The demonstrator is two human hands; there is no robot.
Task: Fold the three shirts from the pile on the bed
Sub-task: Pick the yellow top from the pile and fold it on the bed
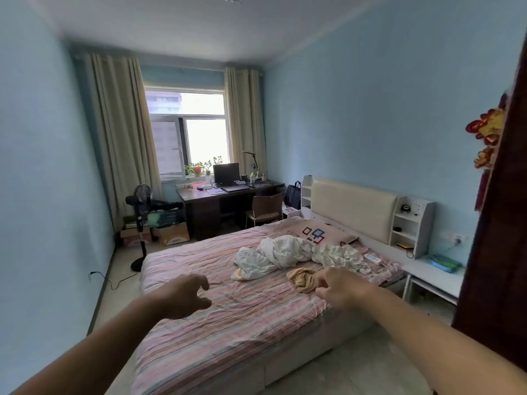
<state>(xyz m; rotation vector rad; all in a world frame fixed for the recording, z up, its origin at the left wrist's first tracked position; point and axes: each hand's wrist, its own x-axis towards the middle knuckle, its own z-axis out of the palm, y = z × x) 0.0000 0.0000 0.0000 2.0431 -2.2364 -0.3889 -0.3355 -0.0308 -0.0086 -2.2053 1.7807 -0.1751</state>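
Beyond the curled right hand (340, 287), a crumpled pile (299, 255) stretches across the bed (228, 315); the spread-fingered left hand (186, 295) hangs farther off.

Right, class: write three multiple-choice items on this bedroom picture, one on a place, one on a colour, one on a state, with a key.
1. Where does the fan stand?
A. on the desk
B. on the floor left of the bed
C. on the bed

2. What colour are the walls?
A. light blue
B. yellow
C. white

3. How is the left hand?
A. gripping a shirt
B. flat on the bed
C. open, holding nothing

Key: 1 B, its base sits on the floor beside the bed. 2 A, both side walls show light blue. 3 C, its fingers are spread and curled above the striped cover, apart from the pile.
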